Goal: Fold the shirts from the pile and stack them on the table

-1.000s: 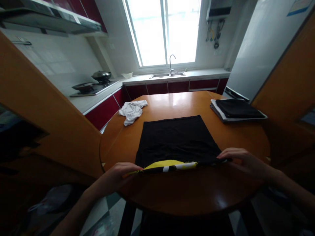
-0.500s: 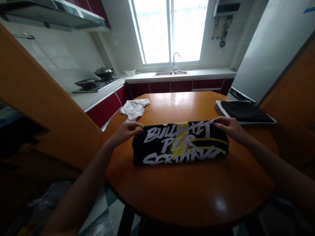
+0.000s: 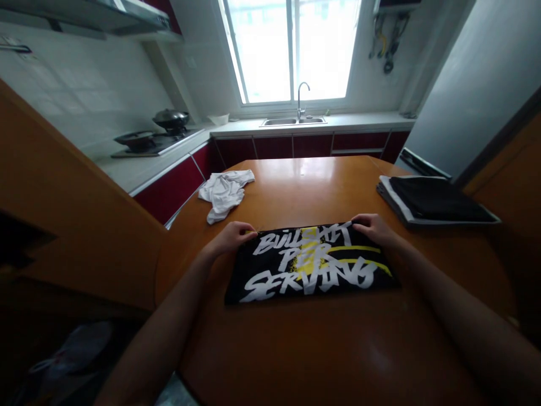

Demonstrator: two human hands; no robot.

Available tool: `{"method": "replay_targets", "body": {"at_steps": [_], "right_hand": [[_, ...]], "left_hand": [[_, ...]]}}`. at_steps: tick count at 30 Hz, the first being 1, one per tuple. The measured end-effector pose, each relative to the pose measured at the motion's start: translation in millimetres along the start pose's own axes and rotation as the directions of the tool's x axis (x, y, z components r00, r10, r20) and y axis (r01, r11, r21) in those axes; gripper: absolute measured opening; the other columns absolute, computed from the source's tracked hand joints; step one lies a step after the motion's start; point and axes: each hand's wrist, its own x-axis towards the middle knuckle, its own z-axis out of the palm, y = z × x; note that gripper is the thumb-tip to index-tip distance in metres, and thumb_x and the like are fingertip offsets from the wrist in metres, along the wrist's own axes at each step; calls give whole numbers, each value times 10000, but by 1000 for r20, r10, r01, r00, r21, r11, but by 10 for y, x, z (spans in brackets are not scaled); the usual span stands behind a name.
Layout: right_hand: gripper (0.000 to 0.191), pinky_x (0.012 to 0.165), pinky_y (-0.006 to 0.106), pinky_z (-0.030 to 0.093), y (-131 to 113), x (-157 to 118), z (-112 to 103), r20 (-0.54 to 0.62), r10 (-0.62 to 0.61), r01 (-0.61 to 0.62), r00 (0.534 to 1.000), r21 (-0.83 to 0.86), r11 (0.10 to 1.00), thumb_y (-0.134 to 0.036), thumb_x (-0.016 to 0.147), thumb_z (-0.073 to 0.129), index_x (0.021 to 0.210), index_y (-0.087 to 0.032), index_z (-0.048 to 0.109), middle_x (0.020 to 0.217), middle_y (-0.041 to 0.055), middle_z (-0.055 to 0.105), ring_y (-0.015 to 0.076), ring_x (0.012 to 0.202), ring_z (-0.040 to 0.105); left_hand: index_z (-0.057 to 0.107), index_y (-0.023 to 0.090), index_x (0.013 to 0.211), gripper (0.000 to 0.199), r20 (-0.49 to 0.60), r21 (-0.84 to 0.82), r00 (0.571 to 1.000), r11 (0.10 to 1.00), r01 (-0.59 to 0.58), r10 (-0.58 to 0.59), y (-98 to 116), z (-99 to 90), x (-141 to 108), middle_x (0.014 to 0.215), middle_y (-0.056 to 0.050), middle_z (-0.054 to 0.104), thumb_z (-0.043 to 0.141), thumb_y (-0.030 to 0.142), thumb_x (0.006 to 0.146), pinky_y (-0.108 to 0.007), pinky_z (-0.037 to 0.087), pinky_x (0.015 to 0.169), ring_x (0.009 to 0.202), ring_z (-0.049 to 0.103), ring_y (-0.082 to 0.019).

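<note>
A black folded T-shirt (image 3: 310, 262) with white lettering and yellow stripes lies on the wooden table (image 3: 313, 344) in front of me. Its far left corner is pinched by my left hand (image 3: 231, 237), thumb and fingers closed on the cloth. At the far right corner, my right hand (image 3: 376, 228) grips the same shirt the same way. The shirt's near edge rests along the tabletop, and its printed face is turned up towards me.
A crumpled white garment (image 3: 226, 192) lies at the table's far left. On the right sits a stack of folded dark and white clothes (image 3: 435, 198). Beyond are a sink (image 3: 293, 121), a stove with pans (image 3: 158, 141) and a fridge (image 3: 460, 96).
The folded shirt has come down and towards me, now lying flatter with its lowest line of lettering fully visible. Both hands kept hold of its far corners. The view has shifted slightly.
</note>
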Motion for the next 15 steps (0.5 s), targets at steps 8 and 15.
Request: {"method": "replay_targets", "body": {"at_steps": [8, 15], "right_hand": [[243, 767, 334, 541, 32, 32, 90, -88, 3, -15, 996, -136, 991, -333, 790, 606, 921, -181, 744, 891, 68, 764, 222, 813, 693], [277, 803, 335, 530, 52, 12, 149, -125, 27, -56, 992, -236, 970, -346, 851, 602, 1019, -164, 727, 960, 91, 749, 226, 868, 686]], "left_hand": [[732, 171, 880, 377, -112, 71, 994, 997, -10, 17, -76, 165, 107, 804, -41, 713, 566, 509, 870, -265, 453, 670, 720, 616, -178], [713, 165, 944, 355, -196, 174, 978, 984, -30, 65, -98, 221, 105, 981, -89, 670, 562, 481, 888, -335, 519, 821, 872, 648, -221]]}}
